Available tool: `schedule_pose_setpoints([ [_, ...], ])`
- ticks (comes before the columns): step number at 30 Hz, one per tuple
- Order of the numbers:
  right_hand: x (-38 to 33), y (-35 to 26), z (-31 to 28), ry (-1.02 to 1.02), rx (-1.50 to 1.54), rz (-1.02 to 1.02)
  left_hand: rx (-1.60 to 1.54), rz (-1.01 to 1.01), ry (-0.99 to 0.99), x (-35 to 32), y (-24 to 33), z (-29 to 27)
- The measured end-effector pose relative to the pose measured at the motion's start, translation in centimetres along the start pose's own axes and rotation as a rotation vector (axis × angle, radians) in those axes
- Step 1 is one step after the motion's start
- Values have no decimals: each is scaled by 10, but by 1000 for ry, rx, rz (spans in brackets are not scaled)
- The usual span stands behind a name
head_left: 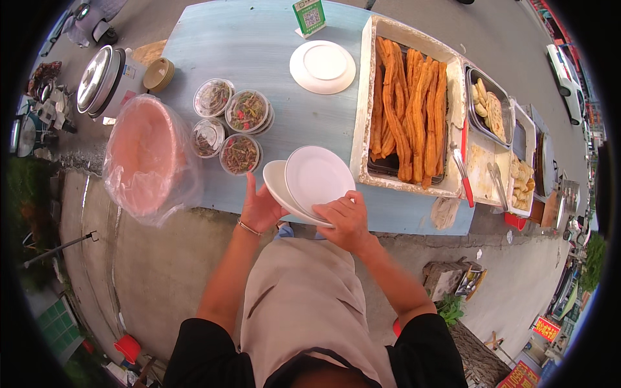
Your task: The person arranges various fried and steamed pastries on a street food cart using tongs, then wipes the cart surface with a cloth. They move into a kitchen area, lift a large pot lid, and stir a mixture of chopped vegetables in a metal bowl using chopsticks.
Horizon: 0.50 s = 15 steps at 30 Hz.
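Both hands on two stacked white plates at the near edge of the table. Left hand (260,208) cups under the lower white plate (277,183), fingers partly open, thumb up along the rim. Right hand (348,221) is clamped on the near rim of the upper white plate (318,178), which sits tilted on the lower one, offset to the right. Thin bracelet on the left wrist.

Packages and signs:
- Four round clear lidded tubs (228,123) of shredded mixed vegetables, clustered left of the plates, touching each other.
- Pink bucket (143,152), lined with a clear plastic bag, at the table's near left corner.
- Small green-and-white square sign card (309,16), standing upright at the far edge.
- Third white plate (322,66) lies alone, flat, mid-table, just near of the sign.
- Long white foam box (362,110), right of the plates, holds a dark tray of long golden fried dough sticks (409,110).
- Metal tray (490,110) with flat pastries further right; red-handled tongs (462,171) lie between box and tray.
- Steel-lidded cooker (103,81) and stack of tan bowls (158,74), far left.

Surface: light blue tabletop (246,45), worn. Outdoors, grey concrete pavement around; white car (568,81) far right, red and yellow signboards (546,328) low right. Text too small to tell.
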State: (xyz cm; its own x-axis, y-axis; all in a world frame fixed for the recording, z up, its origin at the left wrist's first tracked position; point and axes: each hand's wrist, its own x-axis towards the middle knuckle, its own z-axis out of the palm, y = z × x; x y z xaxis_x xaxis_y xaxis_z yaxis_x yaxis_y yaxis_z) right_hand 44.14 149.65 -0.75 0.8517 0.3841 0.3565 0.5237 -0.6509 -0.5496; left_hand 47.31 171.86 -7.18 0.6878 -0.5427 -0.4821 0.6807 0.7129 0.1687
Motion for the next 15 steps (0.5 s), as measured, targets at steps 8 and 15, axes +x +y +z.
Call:
schedule_pose_setpoints([
  [8,-35,24,-64,-37,-182,-551,445,-108,156,1,-15,26],
  [15,-84,37,-102,11,-150,-443,692,-51,202,-2,-69,76],
])
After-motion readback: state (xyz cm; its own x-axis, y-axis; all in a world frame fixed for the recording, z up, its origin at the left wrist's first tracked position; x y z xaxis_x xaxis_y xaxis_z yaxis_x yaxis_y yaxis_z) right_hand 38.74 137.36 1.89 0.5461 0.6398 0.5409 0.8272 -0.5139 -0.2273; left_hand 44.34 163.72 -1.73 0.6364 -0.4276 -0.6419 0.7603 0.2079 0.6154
